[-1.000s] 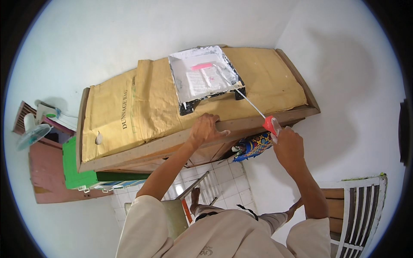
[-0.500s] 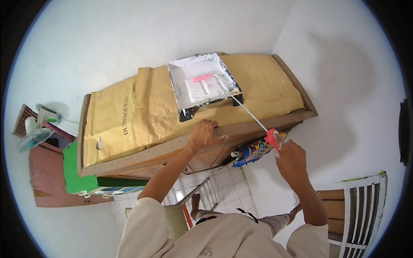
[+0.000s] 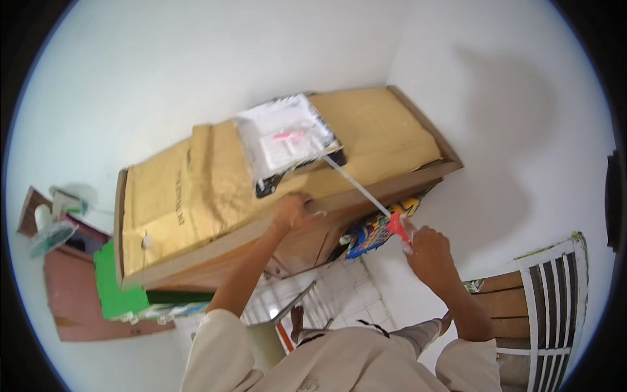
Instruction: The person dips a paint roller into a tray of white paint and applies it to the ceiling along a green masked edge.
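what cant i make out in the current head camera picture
In the head view:
Lettering on the yellow paper: blurred.
Left hand: blur hides exactly where its fingers press.
Red handle: its lower part is hidden by the right hand.
Pink roller: its underside is turned away from the camera.
Dark object at far right: cut off by the fisheye rim.

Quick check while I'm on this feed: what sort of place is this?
Probably a room in a home: there is a large wooden cabinet, a small fan at the left and a white tiled floor.
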The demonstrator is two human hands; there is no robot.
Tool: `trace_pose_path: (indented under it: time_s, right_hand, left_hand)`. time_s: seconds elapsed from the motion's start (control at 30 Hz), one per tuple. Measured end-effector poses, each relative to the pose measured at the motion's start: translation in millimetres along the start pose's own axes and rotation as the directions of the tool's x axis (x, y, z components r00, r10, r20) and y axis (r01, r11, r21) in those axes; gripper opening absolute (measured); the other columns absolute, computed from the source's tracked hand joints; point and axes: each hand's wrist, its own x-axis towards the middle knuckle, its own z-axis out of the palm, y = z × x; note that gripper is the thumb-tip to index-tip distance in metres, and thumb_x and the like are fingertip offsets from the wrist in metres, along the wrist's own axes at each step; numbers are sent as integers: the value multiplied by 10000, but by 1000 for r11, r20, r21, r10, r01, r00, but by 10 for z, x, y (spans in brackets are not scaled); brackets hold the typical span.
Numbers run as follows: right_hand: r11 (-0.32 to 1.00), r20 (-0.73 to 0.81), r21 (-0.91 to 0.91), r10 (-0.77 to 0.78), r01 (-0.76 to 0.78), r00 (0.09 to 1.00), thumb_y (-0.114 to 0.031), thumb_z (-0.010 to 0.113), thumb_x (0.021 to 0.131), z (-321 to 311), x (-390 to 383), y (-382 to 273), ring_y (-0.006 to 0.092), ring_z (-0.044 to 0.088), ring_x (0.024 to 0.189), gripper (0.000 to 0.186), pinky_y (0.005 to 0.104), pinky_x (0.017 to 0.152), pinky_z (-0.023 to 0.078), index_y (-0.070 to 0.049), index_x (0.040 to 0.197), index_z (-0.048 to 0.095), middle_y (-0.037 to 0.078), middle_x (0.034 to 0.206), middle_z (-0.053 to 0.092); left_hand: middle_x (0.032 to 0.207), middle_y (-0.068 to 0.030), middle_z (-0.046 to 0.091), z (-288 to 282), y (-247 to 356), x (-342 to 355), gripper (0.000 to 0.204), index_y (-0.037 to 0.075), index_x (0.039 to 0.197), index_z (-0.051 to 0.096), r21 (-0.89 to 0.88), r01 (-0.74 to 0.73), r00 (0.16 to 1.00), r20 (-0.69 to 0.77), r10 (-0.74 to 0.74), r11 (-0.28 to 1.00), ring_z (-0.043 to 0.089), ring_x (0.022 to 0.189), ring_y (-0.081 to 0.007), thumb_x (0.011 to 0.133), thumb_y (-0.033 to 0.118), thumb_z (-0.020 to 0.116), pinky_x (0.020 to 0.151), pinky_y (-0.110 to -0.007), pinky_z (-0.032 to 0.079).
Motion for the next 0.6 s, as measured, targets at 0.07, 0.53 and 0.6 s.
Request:
trace_pose_path:
  time_s: [0.07,0.53,0.6]
  right_hand:
    - [990,-16,130,-53,55,998,-233,585,841,215,-63,261,372,612,734,550,460,676,492,-52,1345,460,193,796,609]
    - [124,-140,986,285,108,948,-231,567,940,-83,154,182,89,506,469,223,255,443,427,-39,843,509,6,601,513]
    - [86,-233,973,344,216,910,-224,555,945,-304,378,196,91,502,464,215,254,437,424,-36,849,514,8,602,512]
  left_hand:
    - [969,-193,664,99,-110,-51,650,43,961,693,27,17,999,27,-18,999,621,935,-356,689,631,652,841,-436,482]
    - [865,-135,693,250,-224,-29,684,63,958,700,176,-96,980,-155,124,980,670,839,-294,637,666,697,765,-398,529]
    - [837,-141,693,244,-187,-12,658,63,920,719,150,-109,980,-148,132,983,674,810,-297,628,652,710,746,-396,538]
